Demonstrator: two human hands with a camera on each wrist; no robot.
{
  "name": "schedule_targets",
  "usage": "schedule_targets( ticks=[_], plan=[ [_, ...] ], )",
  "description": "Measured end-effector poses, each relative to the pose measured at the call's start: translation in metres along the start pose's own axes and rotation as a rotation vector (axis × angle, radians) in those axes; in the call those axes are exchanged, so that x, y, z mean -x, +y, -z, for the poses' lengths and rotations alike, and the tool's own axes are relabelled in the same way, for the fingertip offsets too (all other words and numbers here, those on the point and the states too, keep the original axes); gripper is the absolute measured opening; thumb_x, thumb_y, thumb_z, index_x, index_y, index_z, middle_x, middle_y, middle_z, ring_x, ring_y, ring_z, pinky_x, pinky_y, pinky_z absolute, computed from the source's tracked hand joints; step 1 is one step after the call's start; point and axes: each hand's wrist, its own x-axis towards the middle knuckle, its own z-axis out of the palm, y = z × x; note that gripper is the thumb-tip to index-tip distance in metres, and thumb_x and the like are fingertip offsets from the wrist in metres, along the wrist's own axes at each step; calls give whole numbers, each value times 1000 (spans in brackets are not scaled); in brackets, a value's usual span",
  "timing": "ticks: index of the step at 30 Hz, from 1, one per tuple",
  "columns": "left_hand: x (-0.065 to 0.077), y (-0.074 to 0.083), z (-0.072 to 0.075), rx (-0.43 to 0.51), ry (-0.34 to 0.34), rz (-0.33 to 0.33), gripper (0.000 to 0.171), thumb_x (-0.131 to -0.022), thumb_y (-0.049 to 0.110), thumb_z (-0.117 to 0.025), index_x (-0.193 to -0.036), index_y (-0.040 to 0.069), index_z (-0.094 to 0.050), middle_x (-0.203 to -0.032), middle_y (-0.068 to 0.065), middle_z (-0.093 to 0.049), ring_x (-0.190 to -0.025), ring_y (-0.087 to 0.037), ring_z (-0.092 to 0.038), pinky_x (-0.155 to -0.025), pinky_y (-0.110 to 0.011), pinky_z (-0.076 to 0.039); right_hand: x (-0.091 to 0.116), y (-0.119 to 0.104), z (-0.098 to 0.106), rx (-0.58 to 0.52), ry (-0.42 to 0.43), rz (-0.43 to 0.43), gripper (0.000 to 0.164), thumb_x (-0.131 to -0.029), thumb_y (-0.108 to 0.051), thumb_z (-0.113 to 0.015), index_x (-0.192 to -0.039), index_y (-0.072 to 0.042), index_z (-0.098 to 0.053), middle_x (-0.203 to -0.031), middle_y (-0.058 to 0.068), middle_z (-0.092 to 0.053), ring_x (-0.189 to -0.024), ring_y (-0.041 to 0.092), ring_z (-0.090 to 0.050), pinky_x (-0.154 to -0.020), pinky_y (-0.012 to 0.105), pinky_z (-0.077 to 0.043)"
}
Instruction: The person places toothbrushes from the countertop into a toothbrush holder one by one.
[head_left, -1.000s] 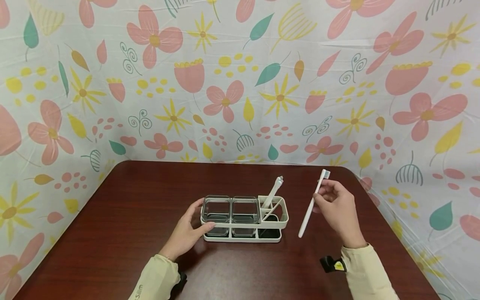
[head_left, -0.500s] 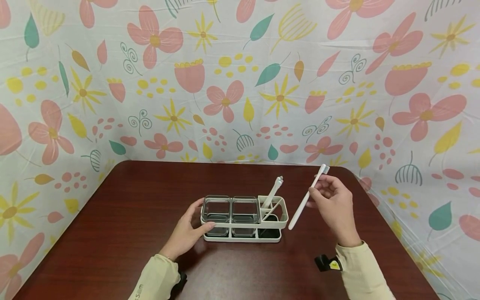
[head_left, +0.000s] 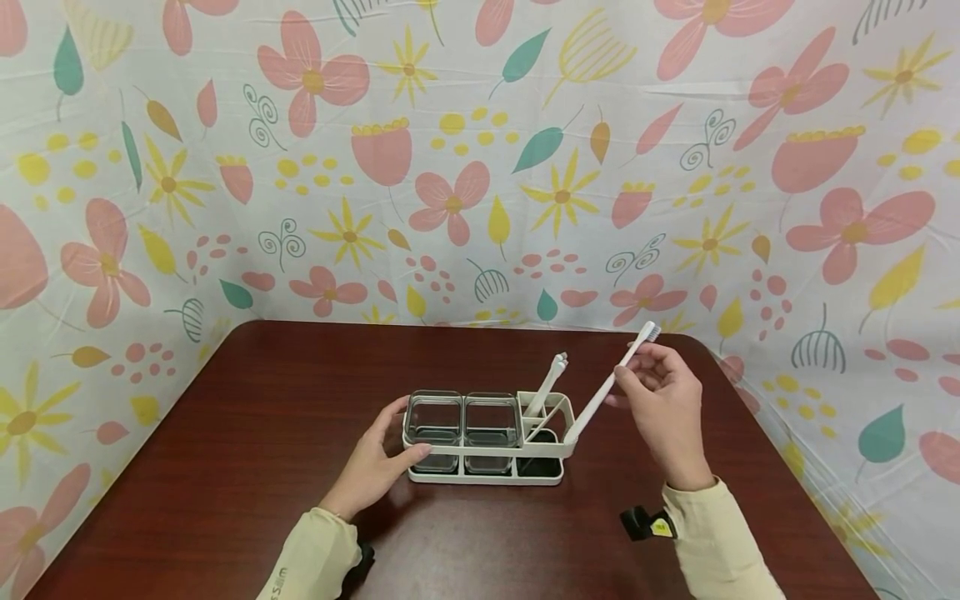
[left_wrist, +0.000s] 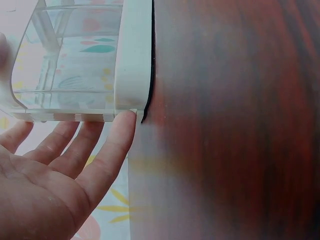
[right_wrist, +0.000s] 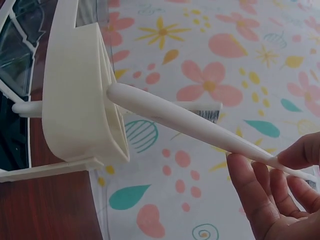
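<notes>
My right hand (head_left: pixel 667 417) pinches a white toothbrush (right_wrist: pixel 185 122) between thumb and fingers, bristle end up. Its handle slants down to the left, and the lower tip overlaps the right end of a cream toothbrush holder (head_left: pixel 480 451) in the head view. In the right wrist view that tip is right at the rim of the open compartment. Another white toothbrush (head_left: pixel 546 385) leans in the holder's divided right section. Around the holder's left end my left hand (head_left: pixel 378 462) has its thumb on the front rim; its fingertips (left_wrist: pixel 125 120) touch the end wall.
Two clear square cups (head_left: pixel 432 417) sit side by side in the holder's left part. The holder stands on a dark red-brown table (head_left: pixel 300 375). A flower-patterned cloth (head_left: pixel 450 208) hangs behind and beside the table.
My right hand has moved left with the toothbrush, bringing its lower tip from beside the holder to the holder's right edge. My left hand stays in place.
</notes>
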Motion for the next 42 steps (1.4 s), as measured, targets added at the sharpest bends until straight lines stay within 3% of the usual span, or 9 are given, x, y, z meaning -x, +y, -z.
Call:
schedule_targets(
  ticks=[10, 23, 42],
  plan=[
    [-1, -1, 0, 3, -3, -2, 77, -86, 24, -81, -150, 28, -38, -135, -15, -54, -118, -29, -59, -89, -40, -49, 1, -2, -11, -122, 65, 41, 22, -90, 9, -63, -109, 4, -53, -87, 10, -57, -72, 14, -65, -56, 32, -57],
    [-1, 0, -1, 19, 0, 4, 77, -86, 24, -81, -150, 28, -39, -135, -15, -54, -118, -30, -59, -89, -39, -50, 6, 5, -23, -163, 79, 120, 21, -91, 8, -63, -109, 6, -51, -91, 12, -56, -75, 16, -67, -60, 33, -57],
    [-1, -1, 0, 42, -7, 15, 76, -87, 24, -80, -150, 30, -38, -136, -16, -53, -121, -31, -57, -89, -39, -50, 11, 14, -36, -96, 62, 178, 20, -92, 8, -63, -107, 14, -52, -88, 14, -59, -72, 13, -67, -62, 31, -56]
  ],
)
